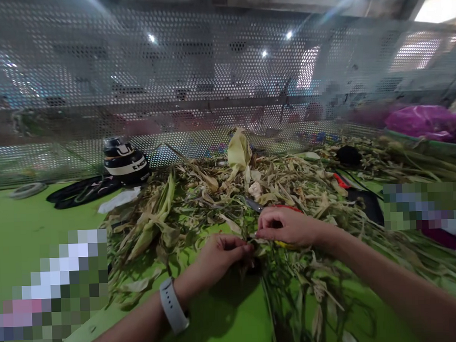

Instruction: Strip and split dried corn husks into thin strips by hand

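My left hand, a pale watch strap on its wrist, is closed in a pinch on a leafy plant stem. Close beside it, the fingertips of my right hand pinch at the same greenery. A pair of scissors shows its metal blades beyond the right fingers, with red and yellow handle parts around that hand; whether they are gripped or lie behind it, I cannot tell. Dried and green leaves hang below my hands. The tips of what I pinch are partly hidden by the fingers.
A heap of dry leaves and husks covers the green table. A black-and-white bottle, a dark strap and a tape ring stand left. Behind is a perforated metal screen; a purple bag sits right.
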### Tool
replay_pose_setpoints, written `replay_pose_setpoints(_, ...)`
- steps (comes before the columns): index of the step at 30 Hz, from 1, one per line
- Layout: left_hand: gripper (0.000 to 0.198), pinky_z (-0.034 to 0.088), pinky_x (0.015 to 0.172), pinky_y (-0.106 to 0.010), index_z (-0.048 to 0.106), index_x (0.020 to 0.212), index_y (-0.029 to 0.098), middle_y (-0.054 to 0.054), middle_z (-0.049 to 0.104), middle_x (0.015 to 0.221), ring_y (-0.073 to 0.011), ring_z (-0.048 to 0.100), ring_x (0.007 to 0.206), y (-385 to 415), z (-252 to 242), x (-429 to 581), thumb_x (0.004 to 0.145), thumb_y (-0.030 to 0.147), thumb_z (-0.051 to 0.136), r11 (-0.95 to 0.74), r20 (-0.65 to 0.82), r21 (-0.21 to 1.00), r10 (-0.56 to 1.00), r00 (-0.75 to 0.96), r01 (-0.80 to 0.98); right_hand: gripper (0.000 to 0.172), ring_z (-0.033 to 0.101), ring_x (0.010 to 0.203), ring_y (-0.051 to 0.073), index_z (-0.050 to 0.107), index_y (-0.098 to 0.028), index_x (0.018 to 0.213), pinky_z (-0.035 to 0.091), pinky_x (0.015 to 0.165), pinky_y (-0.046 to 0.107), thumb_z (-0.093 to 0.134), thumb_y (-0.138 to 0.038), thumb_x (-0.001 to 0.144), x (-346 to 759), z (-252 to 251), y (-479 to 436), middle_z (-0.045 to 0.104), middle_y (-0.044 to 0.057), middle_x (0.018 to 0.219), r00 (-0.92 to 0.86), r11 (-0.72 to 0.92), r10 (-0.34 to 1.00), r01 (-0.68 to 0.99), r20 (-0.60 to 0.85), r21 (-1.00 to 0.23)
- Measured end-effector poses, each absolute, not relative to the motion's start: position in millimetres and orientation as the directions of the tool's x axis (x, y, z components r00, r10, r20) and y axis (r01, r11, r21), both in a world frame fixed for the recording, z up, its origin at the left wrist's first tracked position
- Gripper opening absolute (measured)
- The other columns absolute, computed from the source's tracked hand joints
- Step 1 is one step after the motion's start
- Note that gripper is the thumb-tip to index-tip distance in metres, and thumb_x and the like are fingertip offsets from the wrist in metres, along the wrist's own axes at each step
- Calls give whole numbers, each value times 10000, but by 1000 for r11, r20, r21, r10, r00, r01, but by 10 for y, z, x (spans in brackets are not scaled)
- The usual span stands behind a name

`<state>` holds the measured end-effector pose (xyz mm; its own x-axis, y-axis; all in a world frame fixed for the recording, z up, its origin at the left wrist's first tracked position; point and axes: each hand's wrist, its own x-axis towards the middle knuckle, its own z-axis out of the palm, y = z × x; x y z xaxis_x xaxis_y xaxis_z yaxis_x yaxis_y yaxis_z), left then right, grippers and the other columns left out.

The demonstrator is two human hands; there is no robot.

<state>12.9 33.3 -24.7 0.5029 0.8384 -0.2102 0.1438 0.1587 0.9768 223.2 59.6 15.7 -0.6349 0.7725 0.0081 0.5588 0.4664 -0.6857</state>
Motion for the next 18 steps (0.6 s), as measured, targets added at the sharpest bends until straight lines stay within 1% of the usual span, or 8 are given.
replay_pose_setpoints(2,309,337,454,-186,654,589,140,0,607,526,-79,459,438,320,-244,141,687,433,655,226,-265,964,838,478,139,357,457,574,89,540,-152,626,351,525,196,584,-475,772,2277,232,580,528,-21,637,-634,373,769,549,-82,-748)
replay_pose_setpoints(5,311,325,448,-191,628,567,144,9,585,503,-81,450,427,292,-236,166,672,436,661,270,-300,954,826,476,133,374,351,404,47,500,-163,638,249,388,171,587,-507,754,2271,296,527,470,-68,488,-619,95,736,493,-273,-865)
replay_pose_setpoints(7,300,332,461,-198,634,574,145,9,580,504,-84,442,435,278,-215,176,675,427,652,249,-292,956,822,488,154,371,309,340,29,496,-166,667,210,343,165,587,-517,748,2209,282,499,482,-79,466,-590,-39,745,428,-312,-903)
replay_pose_setpoints(9,268,351,491,-205,655,604,145,3,592,531,-95,455,470,270,-178,176,676,402,645,196,-269,961,816,511,194,367,295,312,19,506,-161,677,193,320,162,605,-510,735,2120,229,492,501,-80,465,-542,-82,787,380,-294,-921)
replay_pose_setpoints(12,201,372,533,-212,686,683,146,-6,614,587,-109,476,523,267,-118,163,683,336,623,132,-250,960,798,548,246,367,304,307,19,512,-153,661,187,302,155,635,-495,713,1994,133,509,502,-80,452,-499,-78,828,347,-254,-935)
replay_pose_setpoints(14,197,376,548,-215,692,708,145,-13,628,618,-113,485,545,267,-99,155,697,322,605,109,-243,958,797,553,264,368,307,301,21,510,-155,667,186,292,153,637,-498,709,1937,87,522,505,-82,452,-487,-85,835,343,-254,-936)
replay_pose_setpoints(16,233,368,540,-212,689,698,139,-18,628,620,-112,482,546,271,-110,155,709,355,603,96,-233,958,809,539,271,366,320,296,24,503,-160,685,192,290,154,633,-501,710,1901,54,530,516,-80,466,-475,-93,840,347,-260,-933)
replay_pose_setpoints(18,294,345,512,-206,674,667,133,-10,604,582,-102,456,517,275,-141,161,718,413,598,102,-230,960,818,527,260,359,342,304,32,492,-163,701,226,303,158,613,-501,727,1884,29,535,525,-74,484,-474,-89,841,356,-262,-930)
